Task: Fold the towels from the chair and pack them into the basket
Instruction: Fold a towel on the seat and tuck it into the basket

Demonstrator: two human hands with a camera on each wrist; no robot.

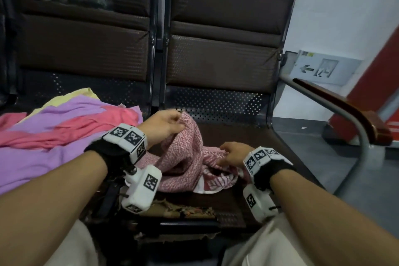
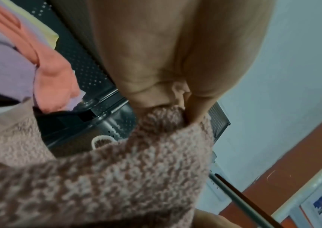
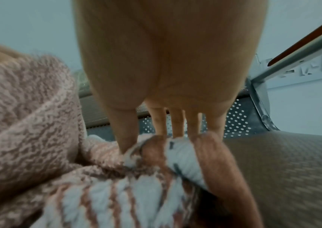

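Pink-and-white speckled terry towel lies crumpled at the centre of the head view, on the brown perforated seat of the right-hand metal chair. Its lower edge, banded in white and red stripes, rests toward the bottom of the heap. The left hand, just left of centre, lifts one corner of this towel above the seat; in the left wrist view the fingers are curled and bunch the fabric in a pinch against the thumb. The right hand, lower and right of centre, rests on the striped end; in the right wrist view its fingers reach down nearly straight, slightly apart, tips touching the cloth. Whether they pinch it cannot be told. At the left of the head view a loose pile of lilac, coral-pink and pale yellow towels covers the neighbouring seat. A wood-topped metal armrest crosses the right side.
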